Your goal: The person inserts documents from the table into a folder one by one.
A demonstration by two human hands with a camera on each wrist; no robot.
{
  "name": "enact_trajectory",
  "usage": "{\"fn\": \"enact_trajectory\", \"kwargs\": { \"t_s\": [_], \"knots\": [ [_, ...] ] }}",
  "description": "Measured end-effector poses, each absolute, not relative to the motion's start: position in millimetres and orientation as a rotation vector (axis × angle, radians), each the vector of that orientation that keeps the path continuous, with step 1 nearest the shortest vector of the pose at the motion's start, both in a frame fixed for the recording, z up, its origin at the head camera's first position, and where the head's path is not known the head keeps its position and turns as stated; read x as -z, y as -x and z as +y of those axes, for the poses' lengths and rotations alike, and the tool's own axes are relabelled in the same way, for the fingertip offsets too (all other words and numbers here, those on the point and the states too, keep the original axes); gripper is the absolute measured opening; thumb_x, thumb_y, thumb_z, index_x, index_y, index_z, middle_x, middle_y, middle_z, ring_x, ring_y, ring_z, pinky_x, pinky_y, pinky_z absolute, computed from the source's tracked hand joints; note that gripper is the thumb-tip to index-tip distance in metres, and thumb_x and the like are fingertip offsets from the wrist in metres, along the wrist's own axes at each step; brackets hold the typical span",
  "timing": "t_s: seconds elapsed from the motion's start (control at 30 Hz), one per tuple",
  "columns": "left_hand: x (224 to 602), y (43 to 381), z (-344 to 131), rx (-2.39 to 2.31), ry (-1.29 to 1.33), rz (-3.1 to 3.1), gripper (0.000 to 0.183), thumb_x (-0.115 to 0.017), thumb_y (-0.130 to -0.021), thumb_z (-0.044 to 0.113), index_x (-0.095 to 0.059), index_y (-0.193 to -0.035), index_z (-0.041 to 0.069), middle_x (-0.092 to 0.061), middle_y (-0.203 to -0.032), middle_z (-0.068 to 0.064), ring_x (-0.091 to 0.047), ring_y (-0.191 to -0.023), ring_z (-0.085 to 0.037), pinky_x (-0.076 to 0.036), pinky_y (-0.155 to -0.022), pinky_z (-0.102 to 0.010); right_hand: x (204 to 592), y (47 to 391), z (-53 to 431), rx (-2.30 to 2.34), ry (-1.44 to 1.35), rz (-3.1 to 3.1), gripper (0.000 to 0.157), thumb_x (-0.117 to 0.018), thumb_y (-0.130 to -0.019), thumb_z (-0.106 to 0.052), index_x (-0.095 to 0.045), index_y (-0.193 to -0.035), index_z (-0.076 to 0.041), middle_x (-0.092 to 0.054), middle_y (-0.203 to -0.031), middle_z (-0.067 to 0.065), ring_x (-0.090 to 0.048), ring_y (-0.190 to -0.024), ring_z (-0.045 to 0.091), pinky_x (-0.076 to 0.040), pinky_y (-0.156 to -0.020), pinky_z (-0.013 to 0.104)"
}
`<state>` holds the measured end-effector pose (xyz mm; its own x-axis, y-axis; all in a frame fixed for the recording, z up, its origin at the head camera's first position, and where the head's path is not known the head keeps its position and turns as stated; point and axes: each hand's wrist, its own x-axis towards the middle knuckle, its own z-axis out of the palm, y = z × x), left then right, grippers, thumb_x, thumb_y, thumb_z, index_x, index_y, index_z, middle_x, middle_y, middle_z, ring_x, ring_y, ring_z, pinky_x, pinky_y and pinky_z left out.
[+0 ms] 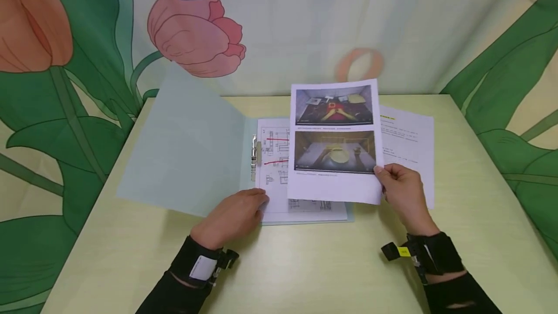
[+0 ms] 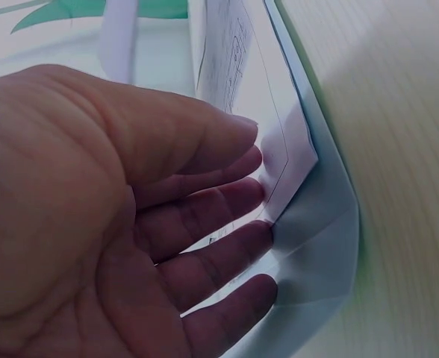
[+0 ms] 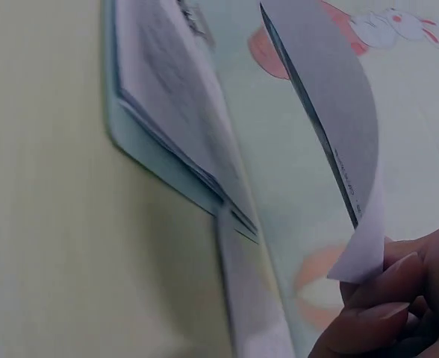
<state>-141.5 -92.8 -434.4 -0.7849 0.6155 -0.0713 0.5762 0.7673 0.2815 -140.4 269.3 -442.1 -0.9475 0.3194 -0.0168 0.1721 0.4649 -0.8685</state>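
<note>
My right hand (image 1: 403,193) pinches a printed sheet (image 1: 335,185) by its lower right edge, raised above the table; two colour photos show on it. In the right wrist view the sheet (image 3: 328,97) bends near the fingertips. Below and left of it lies a pale blue folder (image 1: 183,144), its cover swung up to the left. A metal clip (image 1: 254,156) sits by its spine, next to a stack of drawing pages (image 1: 274,207) with red marks. My left hand (image 1: 235,217) rests at the stack's lower left corner, fingers (image 2: 219,261) extended against pages and folder.
Another text sheet (image 1: 410,139) with a yellow highlight lies on the table (image 1: 331,265) at the right, partly behind the raised one. A curtain (image 1: 296,23) with printed flowers hangs along the table's far edge.
</note>
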Motion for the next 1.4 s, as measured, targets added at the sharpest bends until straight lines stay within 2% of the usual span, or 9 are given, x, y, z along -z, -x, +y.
{"fn": "enact_trajectory", "kwargs": {
  "t_s": [0.17,0.4,0.7,0.9,1.13,1.4],
  "knots": [
    [433,142,-92,-0.367,-0.967,2.811,0.028,-0.058,-0.091,0.007,-0.064,-0.118,0.002,-0.065,-0.124,-0.010,-0.058,-0.115,-0.022,-0.048,-0.099,-0.037,455,142,256,-1.363,0.324,-2.737,0.035,-0.059,-0.096,-0.032,-0.067,-0.093,0.002,-0.056,-0.068,0.009,-0.048,-0.055,0.017,-0.037,-0.043,0.027],
    [432,142,-92,-0.381,-0.987,2.812,0.025,-0.055,-0.092,0.005,-0.065,-0.114,0.002,-0.066,-0.121,-0.009,-0.059,-0.110,-0.019,-0.050,-0.095,-0.036,464,143,245,-1.132,0.225,-2.838,0.024,-0.061,-0.094,-0.022,-0.069,-0.085,-0.002,-0.058,-0.064,0.008,-0.048,-0.057,0.021,-0.036,-0.046,0.029],
    [433,142,-90,-0.384,-0.976,2.819,0.023,-0.055,-0.092,0.006,-0.065,-0.112,0.003,-0.067,-0.118,-0.008,-0.060,-0.103,-0.018,-0.051,-0.091,-0.035,462,143,242,-1.046,0.223,-2.849,0.023,-0.065,-0.091,-0.023,-0.068,-0.079,-0.003,-0.061,-0.064,0.007,-0.049,-0.057,0.021,-0.036,-0.047,0.031],
    [430,141,-90,-0.340,-0.983,2.824,0.026,-0.054,-0.091,0.005,-0.063,-0.116,0.004,-0.064,-0.114,-0.007,-0.056,-0.094,-0.016,-0.051,-0.082,-0.030,460,142,241,-1.060,0.267,-2.859,0.025,-0.067,-0.090,-0.027,-0.067,-0.079,-0.005,-0.061,-0.066,0.008,-0.050,-0.060,0.021,-0.036,-0.047,0.031],
    [425,136,-93,-0.383,-0.907,2.848,0.040,-0.052,-0.089,0.002,-0.053,-0.129,-0.002,-0.055,-0.132,-0.020,-0.055,-0.117,-0.028,-0.050,-0.094,-0.040,453,141,237,-1.133,0.265,-2.876,0.022,-0.063,-0.092,-0.023,-0.069,-0.083,-0.004,-0.059,-0.064,0.007,-0.050,-0.055,0.020,-0.037,-0.046,0.031],
    [426,134,-94,-0.429,-0.876,2.856,0.042,-0.049,-0.091,0.002,-0.048,-0.132,-0.004,-0.051,-0.134,-0.025,-0.056,-0.113,-0.030,-0.053,-0.090,-0.042,448,144,221,-1.201,0.229,-2.906,0.022,-0.062,-0.093,-0.023,-0.069,-0.084,-0.005,-0.058,-0.059,0.007,-0.051,-0.050,0.020,-0.038,-0.044,0.030]
  ]
}}
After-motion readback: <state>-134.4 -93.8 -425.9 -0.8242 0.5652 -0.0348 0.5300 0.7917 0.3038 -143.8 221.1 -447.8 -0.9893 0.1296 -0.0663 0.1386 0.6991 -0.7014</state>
